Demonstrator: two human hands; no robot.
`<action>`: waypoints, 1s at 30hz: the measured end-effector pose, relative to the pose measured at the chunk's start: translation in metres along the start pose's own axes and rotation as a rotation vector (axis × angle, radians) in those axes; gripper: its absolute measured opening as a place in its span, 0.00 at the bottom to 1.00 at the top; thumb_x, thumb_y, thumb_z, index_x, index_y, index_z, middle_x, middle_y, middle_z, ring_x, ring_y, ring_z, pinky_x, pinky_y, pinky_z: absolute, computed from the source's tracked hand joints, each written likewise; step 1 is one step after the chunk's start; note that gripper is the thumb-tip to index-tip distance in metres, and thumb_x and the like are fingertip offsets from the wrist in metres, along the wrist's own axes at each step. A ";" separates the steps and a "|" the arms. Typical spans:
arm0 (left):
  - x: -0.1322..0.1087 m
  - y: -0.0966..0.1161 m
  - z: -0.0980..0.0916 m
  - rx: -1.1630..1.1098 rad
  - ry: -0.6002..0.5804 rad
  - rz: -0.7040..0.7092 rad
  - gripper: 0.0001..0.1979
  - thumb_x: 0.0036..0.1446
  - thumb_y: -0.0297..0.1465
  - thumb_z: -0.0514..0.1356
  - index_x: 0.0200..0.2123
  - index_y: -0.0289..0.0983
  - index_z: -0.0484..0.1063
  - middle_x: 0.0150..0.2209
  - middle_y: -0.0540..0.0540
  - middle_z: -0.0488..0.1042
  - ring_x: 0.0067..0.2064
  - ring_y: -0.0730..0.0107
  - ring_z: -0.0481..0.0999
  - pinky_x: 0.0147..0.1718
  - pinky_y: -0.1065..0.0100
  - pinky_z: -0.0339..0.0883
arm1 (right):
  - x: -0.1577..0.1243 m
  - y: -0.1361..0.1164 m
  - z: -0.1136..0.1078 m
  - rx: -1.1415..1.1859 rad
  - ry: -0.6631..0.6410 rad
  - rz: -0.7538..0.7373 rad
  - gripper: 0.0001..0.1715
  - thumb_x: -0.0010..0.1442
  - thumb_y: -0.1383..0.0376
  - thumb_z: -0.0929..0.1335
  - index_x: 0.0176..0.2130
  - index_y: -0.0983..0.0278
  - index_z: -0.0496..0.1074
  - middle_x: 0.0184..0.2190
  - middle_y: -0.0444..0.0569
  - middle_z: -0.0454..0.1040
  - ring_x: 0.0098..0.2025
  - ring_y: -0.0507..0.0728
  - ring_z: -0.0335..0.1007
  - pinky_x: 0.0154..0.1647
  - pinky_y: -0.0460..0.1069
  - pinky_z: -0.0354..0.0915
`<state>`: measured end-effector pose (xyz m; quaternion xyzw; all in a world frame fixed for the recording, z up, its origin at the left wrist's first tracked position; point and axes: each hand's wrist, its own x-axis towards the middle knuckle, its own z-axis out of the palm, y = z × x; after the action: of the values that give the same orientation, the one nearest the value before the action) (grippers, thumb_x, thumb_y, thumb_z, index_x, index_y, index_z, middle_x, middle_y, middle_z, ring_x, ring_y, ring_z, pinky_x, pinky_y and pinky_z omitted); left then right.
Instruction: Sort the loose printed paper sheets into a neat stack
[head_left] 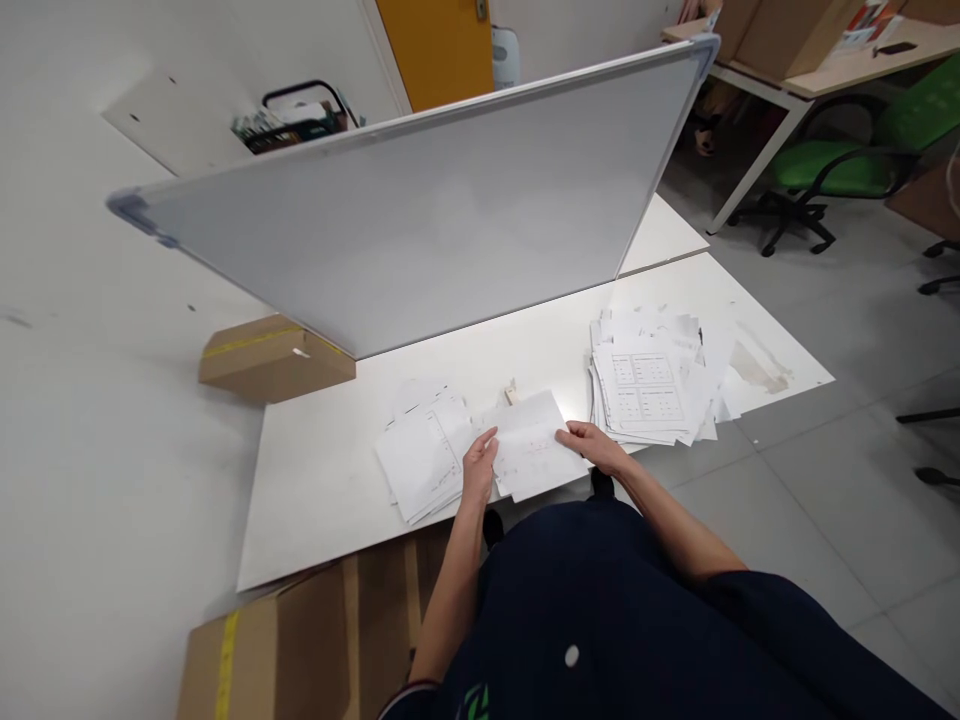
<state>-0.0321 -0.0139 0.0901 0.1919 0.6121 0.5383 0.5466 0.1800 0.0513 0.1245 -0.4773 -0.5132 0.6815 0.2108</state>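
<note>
A white paper sheet (536, 450) with faint red marks is held near the table's front edge, between both hands. My left hand (478, 468) pinches its left side, thumb and fingers closed. At its right edge my right hand (592, 445) grips it the same way. Left of it lies a loose paper stack (424, 460), sheets at uneven angles. To the right sits a taller, untidy paper pile (645, 385), its top sheet printed with boxed tables. Just beyond the held sheet is a small light-brown object (511, 393), too small to make out.
A large whiteboard (465, 210) stands across the back of the white table (315, 490). Cardboard boxes sit behind the table's left end (277, 360) and below it (255, 650). A green chair (840, 170) and another desk (817, 85) are at the far right.
</note>
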 end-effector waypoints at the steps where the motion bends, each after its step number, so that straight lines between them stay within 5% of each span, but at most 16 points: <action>1: -0.001 0.002 -0.001 0.060 -0.010 0.049 0.26 0.44 0.40 0.62 0.46 0.35 0.69 0.32 0.46 0.74 0.33 0.72 0.71 0.35 0.71 0.64 | 0.001 -0.001 0.000 0.002 -0.016 0.014 0.20 0.49 0.50 0.64 0.22 0.63 0.60 0.15 0.39 0.59 0.18 0.48 0.52 0.18 0.43 0.48; 6: -0.008 0.015 -0.008 0.285 0.015 0.201 0.30 0.49 0.43 0.58 0.54 0.37 0.62 0.20 0.53 0.66 0.22 0.78 0.63 0.26 0.73 0.61 | 0.013 -0.001 -0.009 -0.027 0.063 0.037 0.21 0.50 0.49 0.61 0.22 0.63 0.61 0.15 0.40 0.59 0.19 0.49 0.53 0.19 0.44 0.49; 10: -0.012 0.020 -0.021 0.359 0.078 0.228 0.31 0.50 0.42 0.56 0.56 0.37 0.58 0.14 0.59 0.50 0.16 0.80 0.50 0.18 0.74 0.54 | 0.018 -0.007 -0.041 -0.221 0.427 -0.085 0.18 0.50 0.53 0.63 0.19 0.63 0.59 0.14 0.39 0.57 0.20 0.49 0.52 0.20 0.44 0.50; 13: -0.011 0.018 -0.029 0.371 0.132 0.268 0.30 0.50 0.42 0.57 0.56 0.38 0.59 0.16 0.58 0.52 0.17 0.80 0.50 0.17 0.75 0.53 | 0.014 -0.021 -0.062 -0.190 0.660 -0.240 0.13 0.50 0.55 0.63 0.27 0.63 0.67 0.18 0.40 0.63 0.23 0.50 0.57 0.24 0.45 0.55; 16: -0.011 0.015 -0.030 0.350 0.138 0.302 0.31 0.49 0.41 0.58 0.56 0.37 0.59 0.23 0.52 0.64 0.19 0.81 0.55 0.19 0.75 0.58 | 0.010 -0.034 -0.060 0.128 0.551 -0.346 0.21 0.52 0.54 0.63 0.44 0.61 0.66 0.27 0.44 0.72 0.27 0.52 0.65 0.29 0.46 0.61; 19: -0.012 0.013 -0.024 0.312 0.097 0.286 0.31 0.49 0.40 0.58 0.56 0.37 0.59 0.28 0.49 0.70 0.19 0.81 0.58 0.20 0.75 0.60 | 0.013 -0.033 -0.036 0.293 0.367 -0.303 0.26 0.51 0.54 0.64 0.48 0.61 0.63 0.30 0.46 0.73 0.28 0.53 0.68 0.30 0.47 0.64; 24: -0.019 0.016 -0.010 0.211 0.054 0.188 0.29 0.52 0.43 0.54 0.55 0.37 0.60 0.22 0.51 0.69 0.20 0.77 0.64 0.22 0.73 0.62 | 0.026 -0.004 0.010 0.120 0.202 -0.059 0.24 0.50 0.57 0.64 0.46 0.63 0.66 0.25 0.46 0.73 0.25 0.54 0.68 0.23 0.47 0.64; 28: -0.022 0.018 -0.001 0.133 0.092 0.251 0.27 0.51 0.44 0.55 0.52 0.36 0.64 0.39 0.43 0.73 0.39 0.68 0.72 0.37 0.70 0.66 | 0.027 0.010 0.024 -0.007 0.154 -0.082 0.22 0.52 0.58 0.62 0.46 0.62 0.66 0.26 0.45 0.73 0.27 0.54 0.69 0.25 0.46 0.64; 30: -0.023 0.017 0.001 0.135 0.120 0.260 0.30 0.48 0.42 0.59 0.53 0.35 0.62 0.40 0.42 0.73 0.41 0.66 0.72 0.38 0.68 0.66 | 0.025 0.010 0.022 -0.053 0.098 -0.089 0.22 0.53 0.57 0.61 0.47 0.62 0.66 0.27 0.45 0.73 0.27 0.54 0.69 0.26 0.47 0.64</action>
<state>-0.0295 -0.0260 0.1157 0.2733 0.6485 0.5727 0.4204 0.1513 0.0555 0.1051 -0.4921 -0.5410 0.6334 0.2530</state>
